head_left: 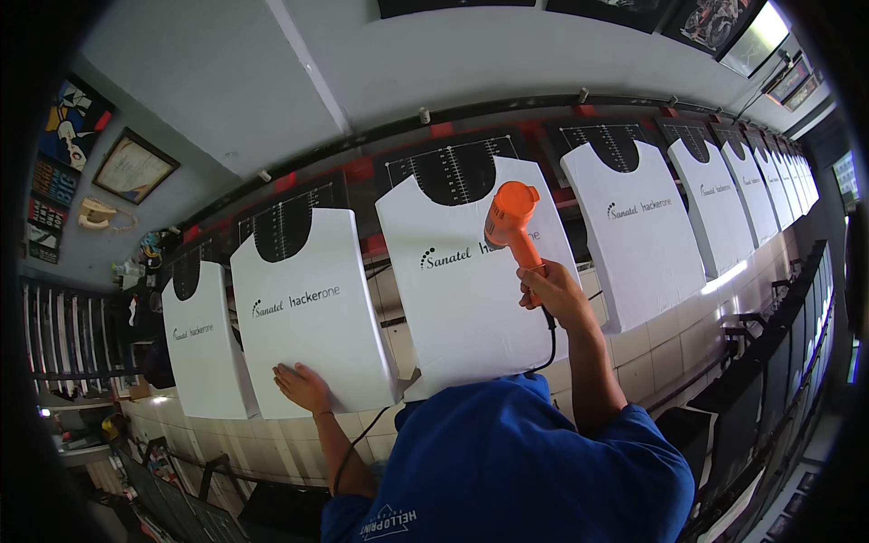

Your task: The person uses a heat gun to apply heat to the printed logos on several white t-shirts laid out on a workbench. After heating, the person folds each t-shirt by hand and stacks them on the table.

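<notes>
My right hand (554, 293) grips the handle of an orange hair dryer (512, 210), its black cord hanging below the grip. The dryer is held over a white T-shirt (462, 312) stretched on a flat printing board, and it hides part of the dark print on the chest. On the T-shirt to the left (308, 330), which carries the same kind of print, my left hand (303, 387) lies flat near the lower edge with its fingers spread. Black board ends with white ruler marks (457, 176) show inside the necklines.
More printed white T-shirts on boards line the long rack, one at the left (201, 353) and several at the right (634, 226). A black rail (507, 116) runs behind them. Dark panels (760, 371) stand at the lower right. Framed pictures (134, 166) and a telephone (95, 214) hang on the left wall.
</notes>
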Demonstrator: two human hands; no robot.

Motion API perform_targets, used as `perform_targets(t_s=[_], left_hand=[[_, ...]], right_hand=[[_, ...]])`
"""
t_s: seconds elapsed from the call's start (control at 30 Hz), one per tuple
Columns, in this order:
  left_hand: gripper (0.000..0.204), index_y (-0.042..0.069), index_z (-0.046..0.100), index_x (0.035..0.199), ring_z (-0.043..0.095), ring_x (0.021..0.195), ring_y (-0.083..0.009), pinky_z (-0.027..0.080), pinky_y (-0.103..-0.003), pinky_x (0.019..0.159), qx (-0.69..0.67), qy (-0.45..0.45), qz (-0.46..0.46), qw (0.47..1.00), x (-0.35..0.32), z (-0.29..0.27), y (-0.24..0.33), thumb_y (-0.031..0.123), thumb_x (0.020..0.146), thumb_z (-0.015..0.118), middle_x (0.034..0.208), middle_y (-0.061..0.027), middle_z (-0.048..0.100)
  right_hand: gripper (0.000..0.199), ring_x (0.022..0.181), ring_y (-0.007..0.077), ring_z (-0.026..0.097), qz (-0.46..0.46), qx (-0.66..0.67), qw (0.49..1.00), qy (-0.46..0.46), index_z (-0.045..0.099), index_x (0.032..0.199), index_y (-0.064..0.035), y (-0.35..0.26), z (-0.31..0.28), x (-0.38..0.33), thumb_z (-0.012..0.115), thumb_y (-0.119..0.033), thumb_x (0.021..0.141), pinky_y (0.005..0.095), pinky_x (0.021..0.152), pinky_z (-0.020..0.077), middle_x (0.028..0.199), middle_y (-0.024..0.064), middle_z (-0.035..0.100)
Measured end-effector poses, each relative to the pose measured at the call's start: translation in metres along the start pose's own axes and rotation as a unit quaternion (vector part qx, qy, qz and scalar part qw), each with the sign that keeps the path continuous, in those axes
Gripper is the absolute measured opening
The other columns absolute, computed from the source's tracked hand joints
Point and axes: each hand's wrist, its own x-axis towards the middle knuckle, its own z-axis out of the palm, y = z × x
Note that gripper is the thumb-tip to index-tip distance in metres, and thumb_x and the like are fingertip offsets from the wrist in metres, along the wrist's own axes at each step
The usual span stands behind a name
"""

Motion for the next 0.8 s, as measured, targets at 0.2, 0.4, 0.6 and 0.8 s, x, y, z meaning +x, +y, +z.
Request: perform_targets(t_s=[0.2,0.4,0.6,0.8], left_hand=[[0.060,-0.007,0.038,0.137,0.031,0.134,-0.0459,0.026,-0.052,0.110,0.029,0.005,0.004,1.000,0.029,-0.002,-0.035,0.040,0.099,0.035,0.145,-0.0258,0.034],[0.061,-0.005,0.038,0.137,0.035,0.131,-0.0462,0.028,-0.053,0.108,0.052,0.027,0.007,0.998,0.063,0.013,-0.073,0.042,0.099,0.035,0.143,-0.0253,0.037],[0.059,-0.002,0.047,0.129,0.048,0.117,-0.0439,0.037,-0.055,0.096,0.081,0.024,-0.069,0.994,0.096,0.012,-0.077,0.047,0.097,0.034,0.132,-0.0230,0.049],[0.059,-0.002,0.059,0.098,0.060,0.088,-0.0452,0.045,-0.056,0.074,0.043,-0.032,-0.150,0.987,0.127,0.026,-0.107,0.050,0.096,0.033,0.099,-0.0251,0.064]], right_hand=[[0.034,0.061,0.0116,0.060,0.013,0.005,1.000,0.015,0.057,0.094,0.0028,0.000,0.014,-0.003,0.059,-0.031,0.090,0.0255,0.060,0.0509,0.075,0.0041,0.056],[0.034,0.061,0.0123,0.061,0.027,-0.019,0.999,0.033,0.057,0.096,0.0041,0.001,0.029,-0.003,0.060,-0.029,0.089,0.0261,0.060,0.0510,0.077,0.0054,0.058],[0.036,0.061,0.0133,0.062,0.024,-0.027,0.998,0.055,0.056,0.094,0.0056,-0.004,0.038,0.007,0.061,-0.029,0.089,0.0263,0.060,0.0511,0.078,0.0065,0.058],[0.035,0.061,0.0132,0.061,0.019,-0.031,0.997,0.061,0.056,0.092,0.0053,-0.012,0.042,0.016,0.061,-0.030,0.089,0.0264,0.059,0.0508,0.077,0.0069,0.058]])
